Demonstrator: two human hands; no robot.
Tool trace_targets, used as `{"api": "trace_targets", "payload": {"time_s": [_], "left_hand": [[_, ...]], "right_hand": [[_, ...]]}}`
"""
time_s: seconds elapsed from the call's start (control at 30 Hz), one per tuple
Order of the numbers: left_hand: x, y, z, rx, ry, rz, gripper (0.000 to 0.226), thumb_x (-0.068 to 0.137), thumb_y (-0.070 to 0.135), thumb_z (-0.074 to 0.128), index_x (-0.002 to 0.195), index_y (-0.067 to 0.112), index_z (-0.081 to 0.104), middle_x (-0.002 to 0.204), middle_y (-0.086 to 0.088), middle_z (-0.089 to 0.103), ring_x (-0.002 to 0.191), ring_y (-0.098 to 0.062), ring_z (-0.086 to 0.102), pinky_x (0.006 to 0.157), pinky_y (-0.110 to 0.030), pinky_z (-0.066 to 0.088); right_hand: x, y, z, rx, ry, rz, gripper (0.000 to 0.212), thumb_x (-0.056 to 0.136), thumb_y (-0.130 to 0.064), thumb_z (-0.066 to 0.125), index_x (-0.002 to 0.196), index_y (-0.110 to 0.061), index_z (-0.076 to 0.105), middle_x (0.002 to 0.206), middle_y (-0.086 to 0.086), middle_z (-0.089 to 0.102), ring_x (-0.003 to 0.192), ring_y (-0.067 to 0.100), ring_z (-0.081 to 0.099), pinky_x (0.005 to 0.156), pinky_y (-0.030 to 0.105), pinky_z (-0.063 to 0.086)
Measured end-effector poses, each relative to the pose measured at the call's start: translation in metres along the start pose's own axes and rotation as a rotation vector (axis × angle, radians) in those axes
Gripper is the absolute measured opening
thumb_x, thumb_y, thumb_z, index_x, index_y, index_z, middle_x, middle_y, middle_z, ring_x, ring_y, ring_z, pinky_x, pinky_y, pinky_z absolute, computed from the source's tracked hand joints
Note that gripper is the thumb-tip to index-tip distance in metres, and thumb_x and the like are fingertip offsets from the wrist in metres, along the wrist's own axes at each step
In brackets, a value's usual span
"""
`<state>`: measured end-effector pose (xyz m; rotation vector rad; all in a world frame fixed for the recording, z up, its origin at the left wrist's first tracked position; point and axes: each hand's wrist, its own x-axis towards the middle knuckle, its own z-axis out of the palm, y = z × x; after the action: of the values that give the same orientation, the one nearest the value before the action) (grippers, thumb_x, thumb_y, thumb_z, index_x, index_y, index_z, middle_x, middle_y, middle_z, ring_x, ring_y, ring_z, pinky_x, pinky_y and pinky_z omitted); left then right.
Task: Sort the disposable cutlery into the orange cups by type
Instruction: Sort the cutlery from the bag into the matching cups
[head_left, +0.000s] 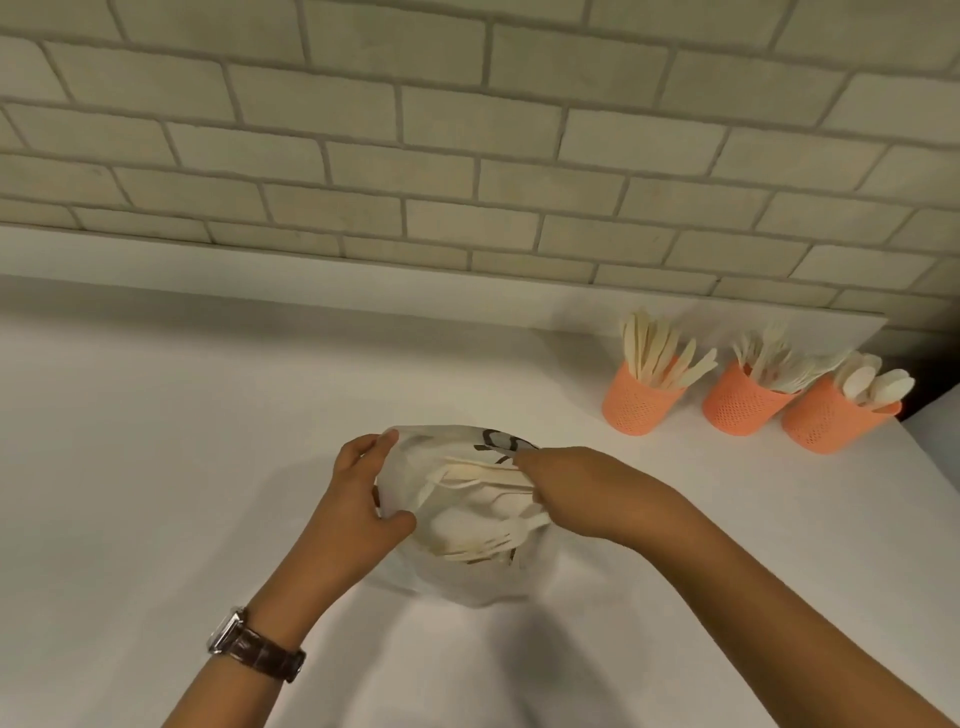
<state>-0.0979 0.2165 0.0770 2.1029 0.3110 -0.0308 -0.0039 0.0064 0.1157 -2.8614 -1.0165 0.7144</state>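
Note:
A white plastic bag (467, 582) sits mid-counter with pale wooden cutlery (483, 525) inside, forks showing near its front. My left hand (363, 499) grips the bag's left rim and holds it wide. My right hand (561, 488) reaches into the bag from the right and pinches a bundle of cutlery pieces (483, 475). At the back right stand three orange mesh cups: the left cup (636, 402) holds knives, the middle cup (740, 408) forks, the right cup (831, 421) spoons.
The white counter (156, 467) runs to a brick wall (467, 156) behind. Its right edge (930, 467) falls away just past the cups. A wristwatch (249, 644) is on my left wrist.

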Motion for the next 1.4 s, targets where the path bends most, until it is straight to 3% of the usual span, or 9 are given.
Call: {"api": "trace_targets", "payload": {"time_s": [0.4,0.57,0.7,0.83,0.93,1.03,1.13,1.27,1.4], "left_hand": [[0.018,0.005,-0.006,0.048,-0.068,0.029,0.079,0.078,0.008,0.066,0.144,0.027,0.027,0.139,0.006,0.025,0.083,-0.005,0.054,0.067,-0.010,0.043],[0.012,0.012,-0.011,0.336,0.136,0.141,0.086,0.065,0.042,0.079,0.138,0.029,0.038,0.150,0.003,0.016,0.127,-0.020,0.033,0.103,-0.035,0.036],[-0.006,0.048,0.011,0.038,0.026,0.252,0.098,0.050,0.067,0.074,0.135,0.040,0.034,0.146,0.019,0.019,0.134,-0.002,0.023,0.105,-0.021,0.023],[-0.016,0.093,0.072,-0.292,-0.358,0.138,0.108,0.050,0.079,0.061,0.141,0.037,0.022,0.142,0.023,0.028,0.133,0.004,0.026,0.108,-0.016,0.026],[-0.016,0.133,0.110,-0.573,-0.360,0.090,0.058,0.073,0.055,0.066,0.122,0.033,0.045,0.124,0.019,0.054,0.118,0.005,0.047,0.093,-0.007,0.038],[-0.005,0.159,0.137,-0.914,-0.234,-0.125,0.032,0.086,0.038,0.057,0.115,0.024,0.059,0.115,0.008,0.066,0.114,-0.005,0.056,0.100,-0.024,0.040],[0.009,0.174,0.158,-1.076,-0.243,-0.156,0.030,0.083,0.037,0.056,0.108,0.024,0.066,0.107,0.008,0.071,0.104,-0.010,0.065,0.091,-0.028,0.045],[0.019,0.201,0.197,-1.117,-0.164,-0.126,0.022,0.094,0.025,0.047,0.108,0.016,0.061,0.097,-0.005,0.074,0.094,-0.015,0.070,0.079,-0.029,0.048],[0.019,0.240,0.247,-1.056,-0.007,-0.038,0.015,0.092,0.028,0.049,0.094,0.020,0.061,0.076,-0.004,0.072,0.081,-0.017,0.067,0.064,-0.029,0.050]], "right_hand": [[-0.027,0.030,0.002,0.842,0.010,0.137,0.010,0.094,-0.014,0.048,0.102,-0.012,0.054,0.072,0.003,0.049,0.043,0.011,0.039,0.041,0.021,0.029],[-0.038,0.024,0.000,1.284,0.115,0.083,0.012,0.096,-0.009,0.043,0.089,-0.012,0.052,0.066,0.005,0.050,0.037,0.009,0.031,0.041,0.018,0.023],[-0.044,0.012,0.001,1.774,0.413,0.050,0.011,0.096,-0.006,0.041,0.086,-0.011,0.044,0.064,0.007,0.045,0.034,0.009,0.030,0.037,0.015,0.022],[-0.042,-0.004,0.007,1.477,0.778,0.236,0.012,0.096,-0.018,0.046,0.100,-0.010,0.054,0.068,0.007,0.053,0.040,0.010,0.043,0.039,0.020,0.031],[-0.045,-0.015,0.008,1.322,0.976,0.160,0.025,0.088,-0.054,0.052,0.094,-0.031,0.062,0.081,0.003,0.066,0.069,0.008,0.065,0.060,0.019,0.047],[-0.066,0.000,0.008,1.159,0.873,0.142,0.028,0.100,-0.019,0.041,0.123,-0.018,0.056,0.122,0.011,0.062,0.103,-0.007,0.060,0.082,0.001,0.040],[-0.091,0.033,0.017,0.854,0.749,0.115,0.046,0.100,-0.012,0.034,0.146,-0.017,0.030,0.147,0.003,0.037,0.132,0.008,0.038,0.103,0.012,0.030],[-0.105,0.082,0.029,0.767,0.690,0.034,0.060,0.101,-0.019,0.029,0.148,-0.041,-0.001,0.157,-0.012,0.014,0.138,-0.001,0.026,0.109,0.012,0.028],[-0.137,0.146,0.037,1.224,0.889,-0.066,0.046,0.090,-0.045,0.048,0.135,-0.039,0.038,0.121,-0.014,0.060,0.107,0.009,0.060,0.084,0.026,0.053]]}}
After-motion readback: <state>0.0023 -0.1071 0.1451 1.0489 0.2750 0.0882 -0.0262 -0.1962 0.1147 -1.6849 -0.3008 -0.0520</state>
